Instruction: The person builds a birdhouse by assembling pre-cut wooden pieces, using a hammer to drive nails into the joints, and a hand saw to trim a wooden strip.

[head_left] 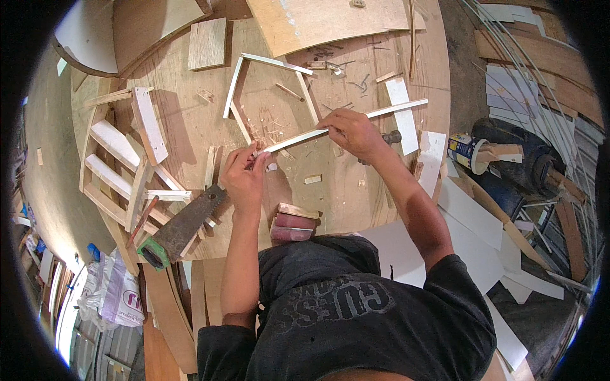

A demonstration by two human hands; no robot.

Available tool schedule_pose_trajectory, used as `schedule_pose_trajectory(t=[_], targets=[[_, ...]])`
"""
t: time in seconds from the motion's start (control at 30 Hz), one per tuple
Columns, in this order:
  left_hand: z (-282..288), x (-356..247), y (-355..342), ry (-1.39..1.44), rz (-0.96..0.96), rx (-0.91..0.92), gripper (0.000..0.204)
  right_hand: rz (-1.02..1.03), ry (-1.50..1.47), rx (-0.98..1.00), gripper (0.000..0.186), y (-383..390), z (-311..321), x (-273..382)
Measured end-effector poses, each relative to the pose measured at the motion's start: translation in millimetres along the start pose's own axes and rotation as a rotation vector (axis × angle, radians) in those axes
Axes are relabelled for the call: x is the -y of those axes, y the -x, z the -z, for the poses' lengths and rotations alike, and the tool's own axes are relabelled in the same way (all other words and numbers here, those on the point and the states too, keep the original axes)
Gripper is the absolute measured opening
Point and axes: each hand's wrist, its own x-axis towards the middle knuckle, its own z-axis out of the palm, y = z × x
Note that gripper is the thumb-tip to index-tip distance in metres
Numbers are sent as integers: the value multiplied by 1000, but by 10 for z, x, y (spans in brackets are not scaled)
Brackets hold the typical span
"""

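A thin pale wooden strip (381,112) runs slantwise over the workbench, its far end reaching out to the right. My left hand (244,176) pinches its left end between thumb and fingers. Around its middle, the fingers of my right hand (353,133) are closed. Just beyond the strip lies a partial frame of thin wooden sticks (234,89), with wood shavings (257,132) by its lower corner. A dark hammer-like head (392,137) shows beside my right wrist, the rest hidden. Left of my left forearm rests a handsaw (190,219) with a green handle.
A stack of white-faced wooden frames (117,162) occupies the bench's left. Loose nails (362,84) and small offcuts (312,180) lie about. Near my lap sits a dark red block (293,225). A plywood sheet (330,22) covers the back; a can (467,154) is at right.
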Motion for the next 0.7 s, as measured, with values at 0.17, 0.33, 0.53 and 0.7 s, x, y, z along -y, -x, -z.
schedule_pose_trajectory(t=[0.17,0.33,0.53,0.7], targets=[[-4,26,1,35,-12,-15,36,14,-37,19,19,-11,26,10],[-31,43,10,57,-5,-20,35,20,-28,39,20,-7,31,-25],[-28,45,14,59,-13,-25,35,-16,-55,41,22,5,39,-23],[-27,54,21,45,8,-19,36,-9,-54,45,23,3,54,-4]])
